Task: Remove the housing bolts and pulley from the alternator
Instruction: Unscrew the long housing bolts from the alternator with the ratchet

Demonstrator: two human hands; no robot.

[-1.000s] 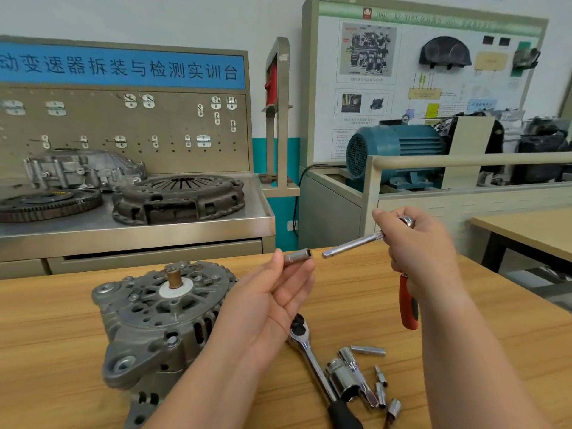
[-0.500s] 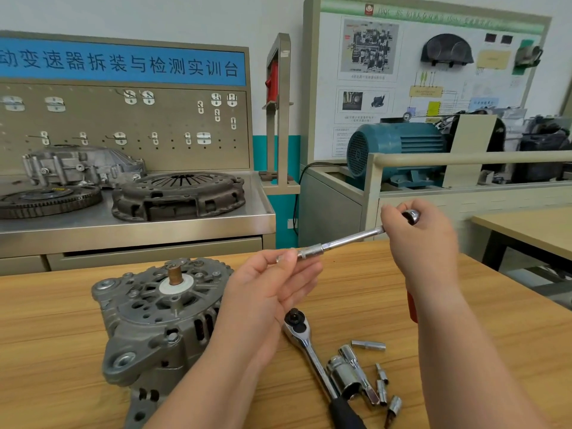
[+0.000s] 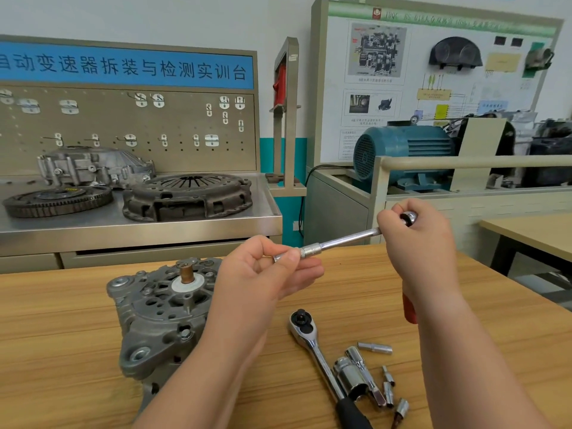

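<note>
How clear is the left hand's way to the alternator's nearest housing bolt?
Probably not yet: nothing blocks the housing bolt, but the left hand pinches the socket on the extension bar, so it is occupied.

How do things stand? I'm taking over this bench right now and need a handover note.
Left hand: pinches the socket, which is fitted on the tip of the extension bar.
Right hand: grips the red-handled wrench at its head, bar pointing left, above the table.
Alternator: lies on the table at left, shaft up, untouched. A bolt sits in its housing. Pulley not in view.
Spare ratchet and loose sockets lie by the right arm.
Done: tool assembled. Left: bolts out, then the pulley.
</note>
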